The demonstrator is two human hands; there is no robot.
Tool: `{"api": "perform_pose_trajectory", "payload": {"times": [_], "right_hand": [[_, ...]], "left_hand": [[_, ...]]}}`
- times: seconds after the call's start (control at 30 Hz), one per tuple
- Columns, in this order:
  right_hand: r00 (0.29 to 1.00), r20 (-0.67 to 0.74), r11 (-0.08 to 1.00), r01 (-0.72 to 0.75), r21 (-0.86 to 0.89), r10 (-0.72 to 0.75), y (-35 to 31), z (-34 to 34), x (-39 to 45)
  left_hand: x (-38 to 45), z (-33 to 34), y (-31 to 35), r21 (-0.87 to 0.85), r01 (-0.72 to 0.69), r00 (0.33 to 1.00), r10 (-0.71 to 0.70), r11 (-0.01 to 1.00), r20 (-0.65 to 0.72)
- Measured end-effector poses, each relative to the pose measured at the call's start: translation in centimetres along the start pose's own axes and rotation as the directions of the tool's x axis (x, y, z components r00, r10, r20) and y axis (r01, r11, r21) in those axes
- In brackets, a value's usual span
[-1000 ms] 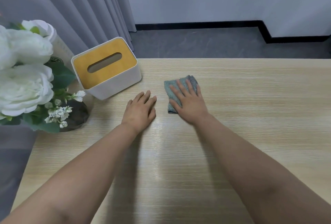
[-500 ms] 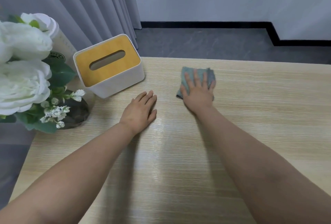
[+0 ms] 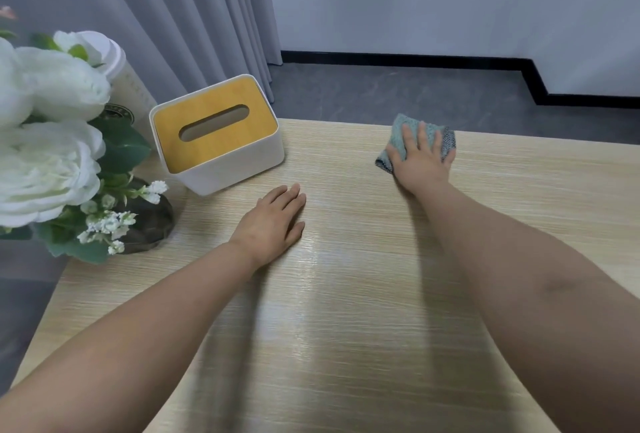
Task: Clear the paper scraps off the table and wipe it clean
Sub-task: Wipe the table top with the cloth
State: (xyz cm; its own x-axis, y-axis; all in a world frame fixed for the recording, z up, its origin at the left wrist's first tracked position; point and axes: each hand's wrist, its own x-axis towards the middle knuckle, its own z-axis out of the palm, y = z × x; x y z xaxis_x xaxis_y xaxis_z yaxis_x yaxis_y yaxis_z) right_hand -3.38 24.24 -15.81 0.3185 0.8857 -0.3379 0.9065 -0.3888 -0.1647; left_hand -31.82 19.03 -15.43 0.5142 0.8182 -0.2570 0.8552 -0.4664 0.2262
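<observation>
A small grey-green cloth (image 3: 401,132) lies flat on the light wooden table (image 3: 346,294) close to its far edge. My right hand (image 3: 420,164) presses down on the cloth with straight, spread fingers. My left hand (image 3: 272,223) rests palm down on the bare table, fingers straight, holding nothing. No paper scraps show on the table.
A white tissue box with a yellow wooden lid (image 3: 216,136) stands at the back left. Left of it are white flowers (image 3: 45,152) in a dark vase (image 3: 145,224) and a white paper cup (image 3: 128,89). Grey curtains hang behind.
My right hand has slid the cloth away from me and to the right, toward the far edge. My left hand has stayed in place.
</observation>
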Motion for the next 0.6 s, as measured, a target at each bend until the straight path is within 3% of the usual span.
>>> {"api": "perform_pose_trajectory", "payload": {"times": [0.1, 0.3, 0.6], "right_hand": [[0.999, 0.026, 1.000, -0.027, -0.001, 0.027, -1.3, -0.2, 0.0], [0.976, 0.077, 0.978, 0.205, -0.033, -0.202, -5.7, 1.5, -2.7], [0.993, 0.047, 0.993, 0.113, -0.017, -0.112, -0.7, 2.4, -8.0]], "left_hand": [[0.0, -0.1, 0.1, 0.009, 0.002, 1.000, -0.002, 1.000, 0.016], [0.3, -0.3, -0.2, 0.017, -0.001, 0.997, -0.001, 1.000, 0.072], [0.0, -1.0, -0.2, -0.015, 0.003, 0.988, 0.000, 1.000, 0.154]]}}
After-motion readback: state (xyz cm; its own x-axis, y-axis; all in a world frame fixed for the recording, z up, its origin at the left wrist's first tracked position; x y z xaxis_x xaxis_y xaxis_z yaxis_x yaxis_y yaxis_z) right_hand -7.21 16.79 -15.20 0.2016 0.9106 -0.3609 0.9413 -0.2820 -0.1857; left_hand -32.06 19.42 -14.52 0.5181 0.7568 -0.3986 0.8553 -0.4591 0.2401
